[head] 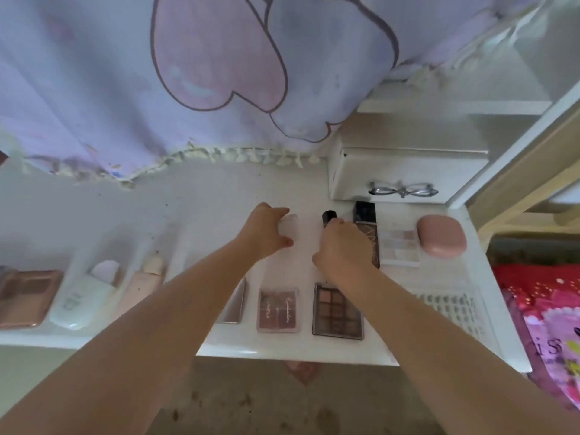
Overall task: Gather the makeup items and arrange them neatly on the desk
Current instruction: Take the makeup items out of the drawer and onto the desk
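Desk [219, 189], white, holding makeup items in two loose rows.

Back row, toward the right rear corner: small pale container [290, 227], gripped by the left hand [266, 233] with fingers and thumb curled round it; black-capped tube [329, 217], held by the right hand [342, 249], whose fingers close on its lower part; dark foundation bottle [365, 227], lying lengthwise just beside the tube; pale eyeshadow palette [400, 246]; pink case [442, 236], nearest the right edge. The two held items sit level with the bottle, likely being squared into that line.

Front row, along the front edge: rose-gold compact [26, 298] at the far left; white bottle [78, 304]; peach tube [141, 284]; a flat mirrored piece [235, 304], partly hidden by the left forearm; pink blush palette [277, 310]; brown eyeshadow palette [337, 310], its top edge under the right wrist; clear sheet of small pieces [452, 309], too blurred to identify, by the right edge. Palettes lie face up and parallel to the front edge, apparently for tidiness.

Fixtures: white drawer unit [392, 174] with bow-shaped handle [403, 190] at the right rear corner; lilac cloth [125, 89] hanging over the rear edge.

Status: arrangement appears well advanced; spacing of the back row is likely the work in hand.
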{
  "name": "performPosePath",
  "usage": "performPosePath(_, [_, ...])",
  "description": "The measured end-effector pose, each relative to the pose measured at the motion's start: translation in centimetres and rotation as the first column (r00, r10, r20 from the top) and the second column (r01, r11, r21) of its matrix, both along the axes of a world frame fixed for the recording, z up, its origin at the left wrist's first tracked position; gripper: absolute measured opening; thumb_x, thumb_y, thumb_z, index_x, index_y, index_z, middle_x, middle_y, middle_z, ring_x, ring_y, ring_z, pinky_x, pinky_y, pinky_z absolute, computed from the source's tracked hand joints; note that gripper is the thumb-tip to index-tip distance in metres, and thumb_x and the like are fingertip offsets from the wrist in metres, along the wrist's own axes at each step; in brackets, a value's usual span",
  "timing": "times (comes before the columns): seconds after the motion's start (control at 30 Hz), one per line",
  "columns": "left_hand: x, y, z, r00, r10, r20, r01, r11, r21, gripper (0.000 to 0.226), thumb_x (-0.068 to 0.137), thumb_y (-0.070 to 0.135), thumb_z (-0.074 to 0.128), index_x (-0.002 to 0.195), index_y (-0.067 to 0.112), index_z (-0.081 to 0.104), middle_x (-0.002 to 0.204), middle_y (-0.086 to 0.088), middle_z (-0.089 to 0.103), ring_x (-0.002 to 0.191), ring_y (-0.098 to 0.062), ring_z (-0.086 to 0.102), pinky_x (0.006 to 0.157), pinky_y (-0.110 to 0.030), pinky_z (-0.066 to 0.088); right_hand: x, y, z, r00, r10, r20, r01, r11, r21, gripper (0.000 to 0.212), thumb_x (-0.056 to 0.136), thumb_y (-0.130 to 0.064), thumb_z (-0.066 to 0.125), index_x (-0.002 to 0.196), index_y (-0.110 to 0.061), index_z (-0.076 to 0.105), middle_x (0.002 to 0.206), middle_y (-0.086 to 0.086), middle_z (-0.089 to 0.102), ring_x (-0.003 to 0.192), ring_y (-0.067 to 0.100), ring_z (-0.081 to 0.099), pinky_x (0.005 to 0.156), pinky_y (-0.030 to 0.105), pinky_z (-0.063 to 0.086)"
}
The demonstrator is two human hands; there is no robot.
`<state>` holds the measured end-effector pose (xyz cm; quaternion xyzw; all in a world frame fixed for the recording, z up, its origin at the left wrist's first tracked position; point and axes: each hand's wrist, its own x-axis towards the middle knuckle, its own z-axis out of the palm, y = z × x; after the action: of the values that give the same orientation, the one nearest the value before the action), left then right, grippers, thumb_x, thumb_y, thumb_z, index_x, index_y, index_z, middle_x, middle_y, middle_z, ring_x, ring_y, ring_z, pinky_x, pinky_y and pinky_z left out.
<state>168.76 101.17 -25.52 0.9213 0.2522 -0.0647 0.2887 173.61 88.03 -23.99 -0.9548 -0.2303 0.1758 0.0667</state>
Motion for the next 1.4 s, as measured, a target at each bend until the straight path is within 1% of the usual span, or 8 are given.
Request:
performPosePath(0.2, [2.8,1.0,-1.2,0.997,-0.051,-0.062,0.054,0.998,0.042,0.050,0.082,0.033,0.065,0.122,0.005,0.054,0.120,-0.015,0.045,0.117,-0.025,0.039,0.092,-0.027,0.034,0.6,0.8,-0.7,0.984,0.137,0.116,-0.110,0.970,-0.216,0.038,0.092,-0.010,0.045,0.124,0.011,0.039,0.120,0.023,0.050,0.106,0.031,0.055,0.079,0.033,0.049])
performPosePath(0.43, [5.6,1.1,-0.9,0.979,-0.161,-0.124,0.172,0.982,0.084,0.057,0.090,0.034,0.054,0.141,0.019,0.034,0.133,-0.017,0.030,0.120,-0.031,0.038,0.104,-0.033,0.030,0.3,0.6,-2.2,0.955,0.249,0.161,-0.163,0.893,-0.419,0.053,0.086,-0.003,0.040,0.134,0.014,0.025,0.128,0.036,0.031,0.106,0.037,0.052,0.054,0.032,0.040])
performPosePath(0.83, [3.3,0.8,-0.6,0.992,-0.123,-0.002,0.123,0.989,0.079,0.047,0.092,0.025,0.050,0.136,0.013,0.040,0.131,-0.016,0.039,0.111,-0.029,0.050,0.097,-0.030,0.036,-0.5,-0.8,-0.7,0.961,0.127,0.245,-0.077,0.976,-0.202,0.063,0.094,-0.027,0.044,0.138,0.010,0.016,0.134,0.026,0.032,0.095,0.032,0.059,0.054,0.031,0.035])
performPosePath(0.97, [-1.3,-1.5,0.2,0.985,-0.092,0.146,0.077,0.991,0.107,0.041,0.091,0.020,0.051,0.130,0.009,0.047,0.127,-0.015,0.046,0.106,-0.030,0.055,0.092,-0.033,0.042,-3.2,-3.1,1.7,0.951,0.107,0.292,-0.123,0.992,0.039,0.051,0.091,-0.032,0.047,0.130,-0.001,0.035,0.128,0.018,0.041,0.093,0.034,0.057,0.060,0.032,0.033])
performPosePath(1.1, [-11.3,-5.7,-0.2,0.917,-0.148,0.369,0.099,0.984,0.149,0.029,0.086,0.014,0.048,0.110,0.004,0.062,0.100,-0.013,0.061,0.086,-0.026,0.060,0.075,-0.028,0.047,-10.5,-7.6,1.3,0.936,0.115,0.332,-0.250,0.881,0.401,0.028,0.082,-0.024,0.052,0.091,-0.001,0.064,0.086,0.016,0.065,0.062,0.028,0.061,0.053,0.023,0.040])
performPosePath(1.17, [-17.1,-7.7,-1.5,0.921,-0.228,0.316,0.175,0.967,0.185,0.031,0.082,0.017,0.044,0.099,0.002,0.066,0.087,-0.012,0.064,0.075,-0.026,0.061,0.068,-0.023,0.045,-14.4,-9.7,-0.8,0.947,0.195,0.255,-0.292,0.854,0.430,0.020,0.079,-0.020,0.054,0.078,-0.004,0.066,0.069,0.009,0.064,0.052,0.022,0.058,0.049,0.019,0.039])
performPosePath(1.27, [-24.5,-8.9,-4.9,0.963,-0.257,0.076,0.246,0.960,0.136,0.037,0.081,0.022,0.040,0.092,0.001,0.069,0.083,-0.016,0.066,0.072,-0.032,0.063,0.068,-0.035,0.053,-17.1,-10.8,-5.8,0.962,0.271,-0.032,-0.261,0.948,0.181,0.024,0.083,-0.020,0.059,0.100,-0.005,0.062,0.096,0.014,0.063,0.085,0.031,0.060,0.069,0.030,0.047])
performPosePath(1.4, [-29.9,-9.1,-7.5,0.969,-0.196,-0.147,0.215,0.968,0.127,0.043,0.084,0.030,0.035,0.089,0.006,0.071,0.084,-0.011,0.070,0.071,-0.032,0.064,0.062,-0.036,0.055,-17.1,-9.5,-12.0,0.961,0.233,-0.151,-0.242,0.970,-0.040,0.062,0.086,-0.023,0.057,0.138,-0.007,0.028,0.143,0.019,0.025,0.132,0.036,0.023,0.107,0.042,0.028])
